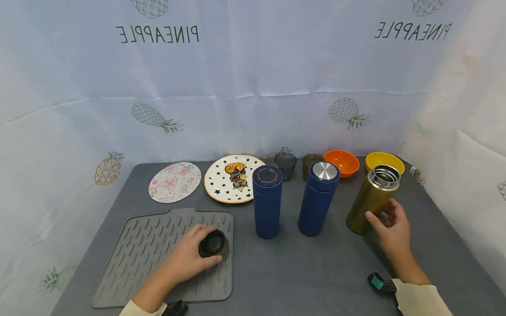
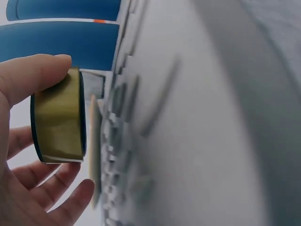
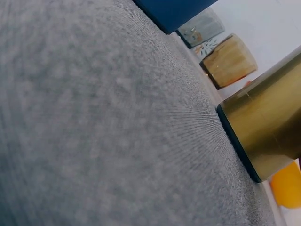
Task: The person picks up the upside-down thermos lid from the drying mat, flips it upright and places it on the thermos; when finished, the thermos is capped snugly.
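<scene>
My left hand (image 1: 196, 252) holds a round olive-gold bottle lid (image 2: 60, 117) between thumb and fingers. In the head view the lid lies over the right part of a grey ribbed drying mat (image 1: 152, 254); the left wrist view shows it on edge, close above the mat. On the right, my right hand (image 1: 392, 228) grips the lower side of a gold thermos bottle (image 1: 369, 202). Its steel neck is uncovered, and its base rests on the grey cloth in the right wrist view, where the hand itself is out of sight.
Two capped blue thermos bottles (image 1: 268, 210) (image 1: 316, 205) stand mid-table. Behind are a floral oval mat (image 1: 175, 182), a patterned plate (image 1: 219, 184), a grey cup (image 1: 286, 166), a brown cup (image 3: 229, 61), an orange bowl (image 1: 342, 164) and a yellow bowl (image 1: 383, 159). Pineapple-print curtains surround the table.
</scene>
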The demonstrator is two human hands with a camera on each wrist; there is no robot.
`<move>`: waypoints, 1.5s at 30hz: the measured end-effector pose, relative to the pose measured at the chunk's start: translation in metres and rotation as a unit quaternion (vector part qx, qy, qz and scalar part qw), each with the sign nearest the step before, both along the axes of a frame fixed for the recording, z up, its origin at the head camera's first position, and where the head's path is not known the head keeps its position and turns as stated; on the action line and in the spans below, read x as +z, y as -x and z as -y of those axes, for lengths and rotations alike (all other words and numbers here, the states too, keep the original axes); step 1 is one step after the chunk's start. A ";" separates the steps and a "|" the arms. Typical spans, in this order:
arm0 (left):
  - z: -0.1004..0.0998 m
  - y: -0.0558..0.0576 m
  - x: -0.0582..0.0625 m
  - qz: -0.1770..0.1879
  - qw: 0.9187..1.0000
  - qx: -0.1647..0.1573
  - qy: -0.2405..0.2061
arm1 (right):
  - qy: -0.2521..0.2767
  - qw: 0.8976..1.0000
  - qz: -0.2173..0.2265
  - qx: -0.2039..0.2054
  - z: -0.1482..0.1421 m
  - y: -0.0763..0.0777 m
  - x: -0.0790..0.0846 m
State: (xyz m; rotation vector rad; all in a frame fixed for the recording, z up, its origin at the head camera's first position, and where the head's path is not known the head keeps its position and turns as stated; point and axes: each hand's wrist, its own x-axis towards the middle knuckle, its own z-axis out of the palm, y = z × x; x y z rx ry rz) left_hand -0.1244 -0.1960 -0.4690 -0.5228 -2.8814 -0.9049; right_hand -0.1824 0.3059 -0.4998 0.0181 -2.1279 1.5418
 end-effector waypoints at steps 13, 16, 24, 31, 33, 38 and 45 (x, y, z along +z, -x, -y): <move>-0.014 0.014 0.054 -0.055 0.996 -0.070 -0.021 | -0.011 1.000 0.019 -0.006 -0.001 0.000 0.003; -0.015 0.014 0.072 -0.062 0.994 -0.083 -0.025 | -0.014 1.000 0.025 -0.008 -0.001 0.000 0.002; -0.031 0.020 0.121 -0.124 0.979 -0.161 -0.023 | -0.006 1.000 0.003 -0.002 -0.002 0.002 -0.001; -0.064 0.029 0.153 -0.163 0.954 -0.249 -0.017 | -0.004 1.000 0.001 -0.004 -0.001 0.003 -0.004; -0.076 0.030 0.156 -0.167 0.950 -0.263 -0.010 | -0.005 1.000 0.007 -0.004 0.001 0.003 -0.003; -0.108 0.034 0.163 -0.179 0.939 -0.294 -0.001 | -0.003 1.000 0.000 0.007 0.012 -0.008 0.014; -0.156 0.037 0.167 -0.146 0.930 -0.336 -0.038 | -0.006 1.000 0.005 -0.003 0.013 -0.014 0.019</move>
